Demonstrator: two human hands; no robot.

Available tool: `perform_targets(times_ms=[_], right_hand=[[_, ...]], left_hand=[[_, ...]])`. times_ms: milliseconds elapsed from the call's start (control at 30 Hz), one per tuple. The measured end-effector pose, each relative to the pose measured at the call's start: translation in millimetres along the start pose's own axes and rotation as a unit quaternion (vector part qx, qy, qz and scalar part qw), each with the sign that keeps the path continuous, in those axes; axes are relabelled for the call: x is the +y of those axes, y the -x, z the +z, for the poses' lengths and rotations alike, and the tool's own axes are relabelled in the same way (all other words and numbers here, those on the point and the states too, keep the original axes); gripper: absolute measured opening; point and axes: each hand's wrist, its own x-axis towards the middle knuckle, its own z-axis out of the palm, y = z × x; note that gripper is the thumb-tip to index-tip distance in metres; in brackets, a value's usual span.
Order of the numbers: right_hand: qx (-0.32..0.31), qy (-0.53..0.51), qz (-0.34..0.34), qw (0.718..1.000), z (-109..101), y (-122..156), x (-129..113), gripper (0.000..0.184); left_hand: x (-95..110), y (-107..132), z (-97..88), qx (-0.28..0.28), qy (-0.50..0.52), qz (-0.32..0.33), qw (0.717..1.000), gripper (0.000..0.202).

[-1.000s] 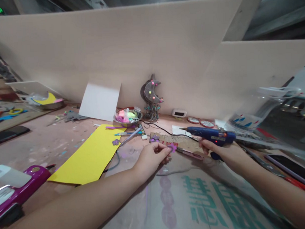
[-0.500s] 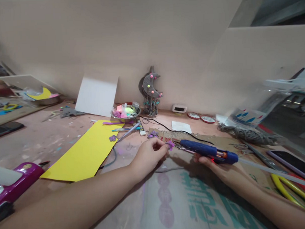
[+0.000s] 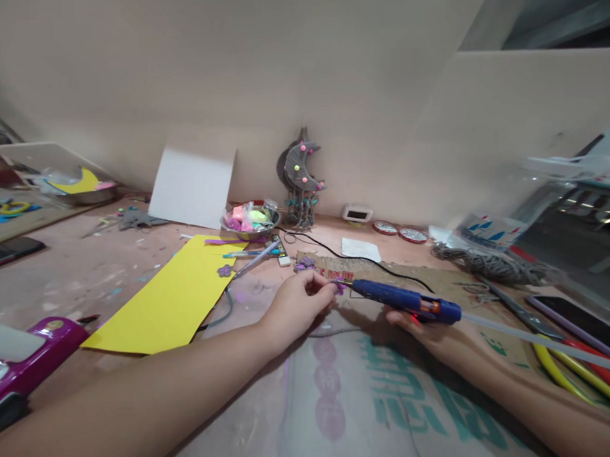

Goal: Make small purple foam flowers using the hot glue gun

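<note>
My left hand [image 3: 303,304] pinches a small purple flower [image 3: 340,288] between thumb and fingers. In my right hand [image 3: 419,331] is a blue glue gun [image 3: 397,297], with a clear glue stick [image 3: 519,336] trailing from its back and a red light glowing on it. The gun's nozzle meets the flower from the right; I cannot tell whether glue is coming out. More purple flowers [image 3: 305,263] lie on the cardboard just beyond my left hand. Another purple flower [image 3: 225,270] rests on the yellow sheet [image 3: 162,307].
A bowl [image 3: 250,234] of bagged clay and a grey yarn moon ornament [image 3: 303,168] stand by the wall. Scissors with yellow and red handles [image 3: 565,373] and a phone [image 3: 583,322] lie at right. A purple tool [image 3: 39,351] sits at left. A black cord [image 3: 336,255] crosses the cardboard.
The glue gun has moved left, bringing its nozzle onto the purple flower. My left hand has stayed nearly in place. The whole view has shifted slightly.
</note>
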Motion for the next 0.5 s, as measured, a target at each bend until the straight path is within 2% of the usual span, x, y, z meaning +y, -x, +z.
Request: perform_targets(times_ms=[167,333,500], right_hand=[[0.003,0.01,0.004,1.0,-1,0,-1,0.014],[0.011,0.015,0.003,1.0,1,-1,1,0.017],[0.009,0.038,0.032,0.999,-1,1,-8,0.019]], left_hand=[[2,1,-0.4,-0.004,-0.007,0.002,1.0,0.023],[3,1,-0.2,-0.008,0.003,-0.005,1.0,0.024],[1,1,-0.3,-0.014,0.008,0.0,1.0,0.024]])
